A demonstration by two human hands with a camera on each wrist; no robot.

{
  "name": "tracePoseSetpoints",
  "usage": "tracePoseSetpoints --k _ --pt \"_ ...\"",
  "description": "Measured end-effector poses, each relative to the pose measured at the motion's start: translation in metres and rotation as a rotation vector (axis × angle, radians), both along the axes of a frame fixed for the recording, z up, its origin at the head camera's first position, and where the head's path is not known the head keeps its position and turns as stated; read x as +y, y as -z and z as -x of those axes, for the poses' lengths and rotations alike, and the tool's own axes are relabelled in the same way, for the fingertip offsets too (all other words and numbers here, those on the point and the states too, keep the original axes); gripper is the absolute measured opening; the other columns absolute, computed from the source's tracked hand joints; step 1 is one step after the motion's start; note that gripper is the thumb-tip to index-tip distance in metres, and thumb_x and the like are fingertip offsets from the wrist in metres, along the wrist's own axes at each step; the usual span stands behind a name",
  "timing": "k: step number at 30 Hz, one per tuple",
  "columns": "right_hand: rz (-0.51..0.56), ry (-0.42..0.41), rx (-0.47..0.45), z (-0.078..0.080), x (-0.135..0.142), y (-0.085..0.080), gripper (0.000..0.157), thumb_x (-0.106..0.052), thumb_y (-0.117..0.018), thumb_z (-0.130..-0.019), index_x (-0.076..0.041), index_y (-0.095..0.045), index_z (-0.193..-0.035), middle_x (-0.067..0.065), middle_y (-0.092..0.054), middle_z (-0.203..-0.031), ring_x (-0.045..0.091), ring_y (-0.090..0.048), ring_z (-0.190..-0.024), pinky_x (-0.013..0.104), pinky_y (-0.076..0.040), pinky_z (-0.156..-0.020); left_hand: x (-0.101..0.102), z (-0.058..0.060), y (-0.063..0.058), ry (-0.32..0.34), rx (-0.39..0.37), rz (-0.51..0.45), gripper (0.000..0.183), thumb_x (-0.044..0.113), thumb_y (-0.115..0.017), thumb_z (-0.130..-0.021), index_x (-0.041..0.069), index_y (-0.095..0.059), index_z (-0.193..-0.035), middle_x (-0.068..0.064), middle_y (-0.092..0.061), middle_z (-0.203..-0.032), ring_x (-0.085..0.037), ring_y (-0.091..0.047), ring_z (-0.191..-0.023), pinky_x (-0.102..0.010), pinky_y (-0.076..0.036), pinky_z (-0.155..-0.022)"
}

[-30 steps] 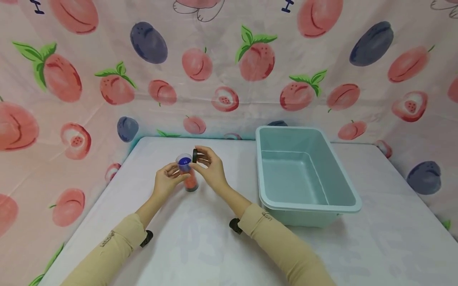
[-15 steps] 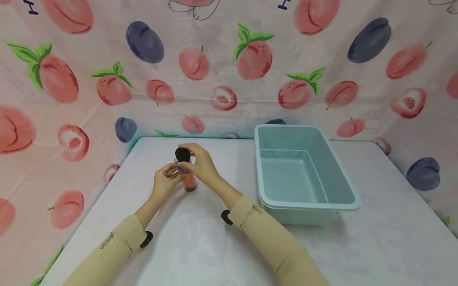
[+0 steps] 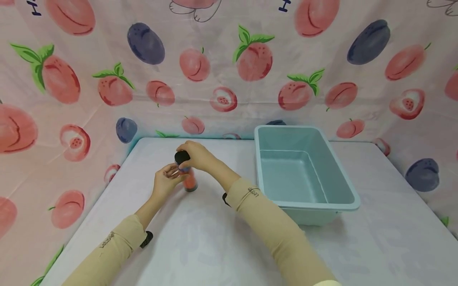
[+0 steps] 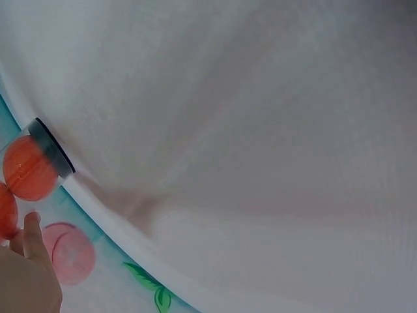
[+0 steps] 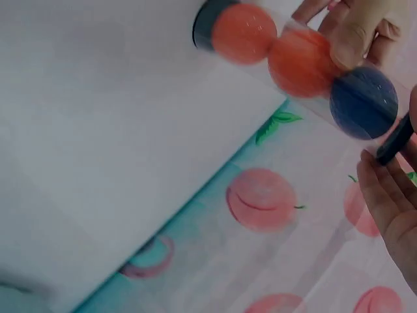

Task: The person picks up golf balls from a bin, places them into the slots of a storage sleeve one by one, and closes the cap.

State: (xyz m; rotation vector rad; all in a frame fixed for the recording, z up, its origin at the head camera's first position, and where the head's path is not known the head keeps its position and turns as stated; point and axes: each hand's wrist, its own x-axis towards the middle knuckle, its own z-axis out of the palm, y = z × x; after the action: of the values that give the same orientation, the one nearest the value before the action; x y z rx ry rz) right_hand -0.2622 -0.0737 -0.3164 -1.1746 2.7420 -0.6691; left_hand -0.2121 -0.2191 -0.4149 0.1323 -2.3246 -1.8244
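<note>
A clear tube (image 3: 190,182) with a dark base stands upright on the table at the left of the head view. Two orange balls (image 5: 244,32) and a blue ball (image 5: 363,103) sit in it, the blue one uppermost near the mouth. My left hand (image 3: 166,179) holds the tube's side between thumb and fingers. Over the mouth, my right hand (image 3: 200,157) grips a round black lid (image 3: 182,157) by its edge. The right wrist view shows the lid's edge right at the tube's rim. Only part of the left hand shows in the left wrist view.
A light blue plastic tub (image 3: 309,208) with nothing in it stands right of the hands. The table (image 3: 214,246) has a white cover. A fruit-print cloth (image 3: 222,59) hangs behind it and along the sides.
My right hand has brought the lid left from beside the tube's mouth to over it, turning it from edge-on to face-up. The left hand and the tube have stayed nearly still.
</note>
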Motion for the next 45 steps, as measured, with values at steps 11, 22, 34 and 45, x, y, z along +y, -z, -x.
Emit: tracePoseSetpoints --k 11,22,34,45 --pt "-0.286 -0.116 0.082 0.01 -0.01 -0.019 0.032 -0.02 -0.076 -0.08 -0.004 -0.064 -0.105 0.006 -0.064 -0.109 0.018 -0.056 -0.101 0.028 -0.044 -0.091 0.003 0.004 0.001 0.022 0.0 -0.027 0.047 -0.005 -0.07 -0.08 -0.011 -0.052 -0.123 -0.03 -0.053 -0.127 0.017 -0.057 -0.082 -0.008 -0.049 -0.08" --pt "-0.442 -0.144 0.132 0.002 -0.021 -0.024 0.035 -0.019 -0.074 -0.082 -0.005 -0.061 -0.111 0.006 -0.061 -0.114 0.017 -0.056 -0.104 0.026 -0.045 -0.092 -0.002 0.001 0.004 0.021 0.022 -0.008 0.047 -0.004 -0.072 -0.078 -0.011 -0.054 -0.121 -0.026 -0.058 -0.124 0.017 -0.058 -0.085 -0.009 -0.05 -0.081" --pt "-0.29 -0.236 0.121 0.013 -0.007 -0.015 0.034 -0.023 -0.074 -0.081 -0.005 -0.063 -0.108 0.006 -0.063 -0.111 0.018 -0.055 -0.105 0.028 -0.043 -0.094 -0.002 0.0 0.003 0.029 0.011 0.008 0.049 -0.001 -0.072 -0.079 -0.009 -0.053 -0.123 -0.028 -0.054 -0.126 0.017 -0.057 -0.084 -0.008 -0.049 -0.081" --pt "-0.334 -0.294 0.114 0.016 -0.006 -0.018 0.036 -0.024 -0.072 -0.083 -0.004 -0.06 -0.111 0.009 -0.059 -0.111 0.019 -0.055 -0.102 0.028 -0.043 -0.092 -0.002 0.0 -0.001 0.036 0.015 0.01 0.047 -0.003 -0.072 -0.079 -0.011 -0.053 -0.121 -0.03 -0.055 -0.125 0.017 -0.058 -0.083 -0.008 -0.049 -0.08"
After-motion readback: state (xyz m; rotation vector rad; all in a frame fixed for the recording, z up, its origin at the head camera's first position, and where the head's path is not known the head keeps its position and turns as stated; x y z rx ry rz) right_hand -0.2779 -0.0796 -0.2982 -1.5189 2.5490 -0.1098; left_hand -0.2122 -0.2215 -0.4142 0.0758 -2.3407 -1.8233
